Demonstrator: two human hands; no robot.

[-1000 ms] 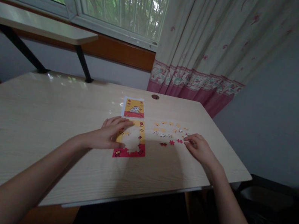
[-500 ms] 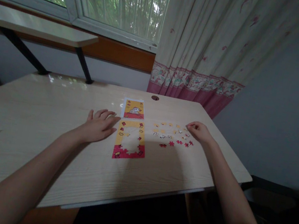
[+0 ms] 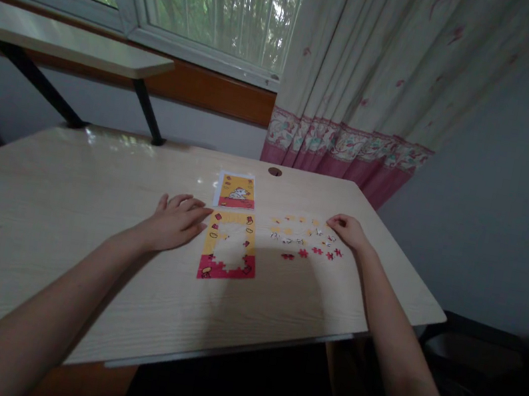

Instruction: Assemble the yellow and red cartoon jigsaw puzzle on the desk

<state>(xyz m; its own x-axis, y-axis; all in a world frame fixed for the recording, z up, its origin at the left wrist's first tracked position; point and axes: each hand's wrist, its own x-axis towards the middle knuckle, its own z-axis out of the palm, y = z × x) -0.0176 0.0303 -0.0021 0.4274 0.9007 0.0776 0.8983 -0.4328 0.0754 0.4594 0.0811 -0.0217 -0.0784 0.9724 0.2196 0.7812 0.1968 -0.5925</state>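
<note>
Left hand (image 3: 179, 223) moved off red-and-yellow rectangular jigsaw border (image 3: 226, 275), spread beside it; right hand (image 3: 347, 231) pinched together near loose multicoloured jigsaw pieces (image 3: 303, 253), contents unclear. Border joined, centre unfilled.

No legible text, label, brand, number or sign is found; small printed marks on the picture card (image 3: 236, 183) and puzzle (image 3: 226, 273) are unreadable.

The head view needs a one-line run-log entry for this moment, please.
left hand: open, beside puzzle; right hand: pinched at loose pieces, grip unclear; puzzle: middle mostly unfilled; picture card: beyond puzzle
</note>
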